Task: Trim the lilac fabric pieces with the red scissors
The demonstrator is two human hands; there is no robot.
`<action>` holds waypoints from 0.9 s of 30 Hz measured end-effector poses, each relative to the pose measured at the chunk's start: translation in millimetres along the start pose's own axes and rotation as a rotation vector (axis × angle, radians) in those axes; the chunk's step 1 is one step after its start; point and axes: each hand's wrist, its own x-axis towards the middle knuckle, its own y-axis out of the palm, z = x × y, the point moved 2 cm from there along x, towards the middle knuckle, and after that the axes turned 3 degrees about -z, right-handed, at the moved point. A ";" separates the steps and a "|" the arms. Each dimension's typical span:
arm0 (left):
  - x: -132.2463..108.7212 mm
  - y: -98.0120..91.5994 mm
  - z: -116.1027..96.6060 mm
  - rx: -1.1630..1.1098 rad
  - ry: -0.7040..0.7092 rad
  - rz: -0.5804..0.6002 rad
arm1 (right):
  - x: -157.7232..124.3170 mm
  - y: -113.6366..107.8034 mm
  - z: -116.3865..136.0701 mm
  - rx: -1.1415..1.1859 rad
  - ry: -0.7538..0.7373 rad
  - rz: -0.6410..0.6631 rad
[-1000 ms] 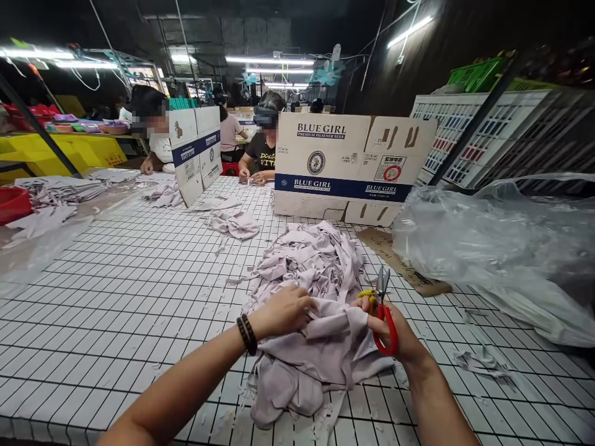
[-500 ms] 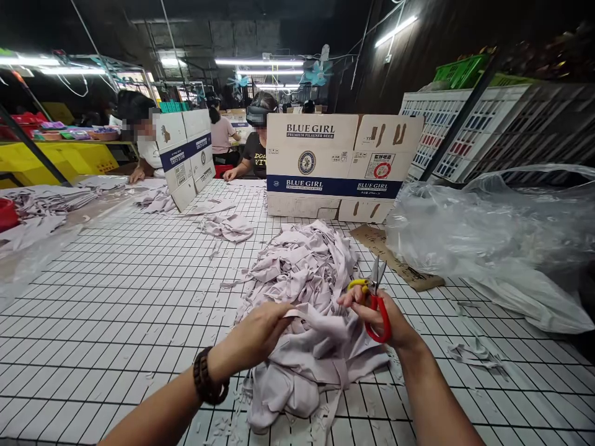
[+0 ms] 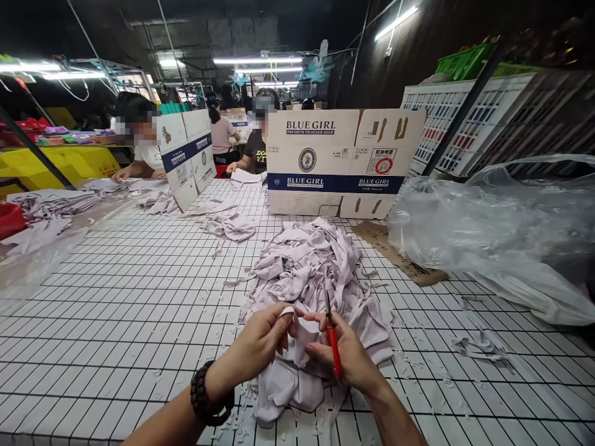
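A heap of pale pinkish-grey fabric pieces (image 3: 311, 260) lies on the grid-patterned table in front of me. My left hand (image 3: 264, 337), with a braided bracelet at the wrist, pinches a strip of this fabric (image 3: 289, 311) between thumb and fingers. Close to its right, my right hand (image 3: 348, 353) is closed round red-handled scissors (image 3: 333, 347), whose blades point up and away over the heap. The cloth hangs between both hands, and the right fingertips are near it; whether they touch it I cannot tell.
Printed cardboard sheets (image 3: 316, 155) stand upright behind the heap. Clear plastic bags (image 3: 488, 229) and a brown cardboard piece (image 3: 400, 254) lie to the right. Small cloth snippets dot the table (image 3: 139, 297). Other people (image 3: 253, 152) sit across it, handling similar cloth.
My right hand has moved left towards my left hand, turning the scissors so they appear edge-on. The left hand still holds fabric, drawn slightly lower.
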 end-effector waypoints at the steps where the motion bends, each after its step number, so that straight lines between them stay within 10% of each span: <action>1: -2.2 0.2 -3.1 0.019 0.016 0.013 | 3.6 4.0 0.4 0.021 -0.022 0.029; 10: -69.6 1.5 -26.6 0.207 0.108 0.222 | 24.3 14.1 19.5 0.068 -0.290 -0.134; 16: -40.6 23.8 21.1 -0.170 -0.159 -0.192 | 10.4 11.0 19.4 0.049 -0.386 -0.163; 27: -20.2 51.7 39.8 -0.547 -0.219 -0.093 | 1.0 5.1 16.6 -0.098 -0.355 -0.155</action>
